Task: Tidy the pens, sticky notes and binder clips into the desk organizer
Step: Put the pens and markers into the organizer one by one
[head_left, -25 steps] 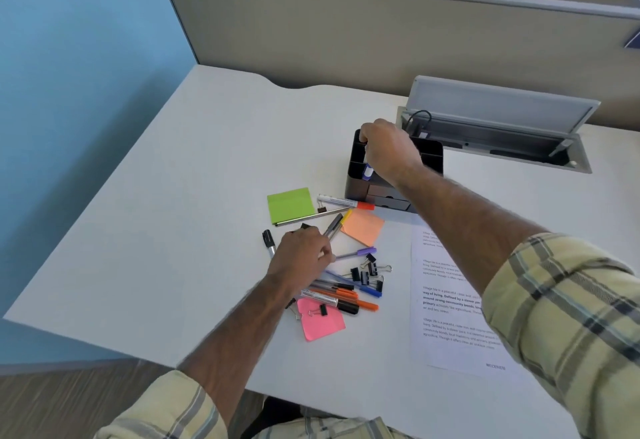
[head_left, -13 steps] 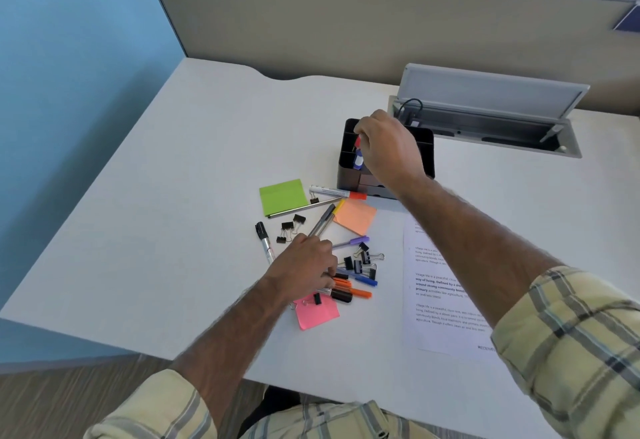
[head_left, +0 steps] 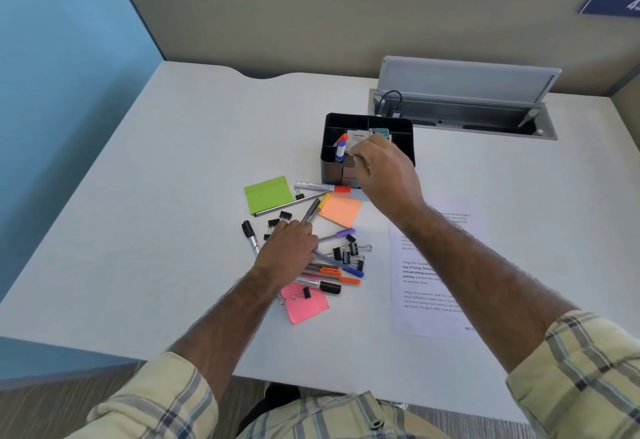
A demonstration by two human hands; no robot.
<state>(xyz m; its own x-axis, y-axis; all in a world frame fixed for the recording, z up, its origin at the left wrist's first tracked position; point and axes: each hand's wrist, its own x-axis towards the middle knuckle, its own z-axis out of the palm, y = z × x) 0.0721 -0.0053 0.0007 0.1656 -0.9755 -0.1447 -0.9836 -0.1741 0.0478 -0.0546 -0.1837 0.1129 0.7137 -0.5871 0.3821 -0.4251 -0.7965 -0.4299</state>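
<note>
Over the front of the desk organizer (head_left: 329, 172), right hand (head_left: 384, 172) hovers, fingers curled, nothing visible in them; left hand (head_left: 289, 251) lies on the pens (head_left: 325, 269), grip can't tell.

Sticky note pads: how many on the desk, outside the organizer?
3. Green pad front-left of the organizer, orange pad just in front of it, pink pad nearest the camera, a binder clip on it. The left hand may hide more.
</note>
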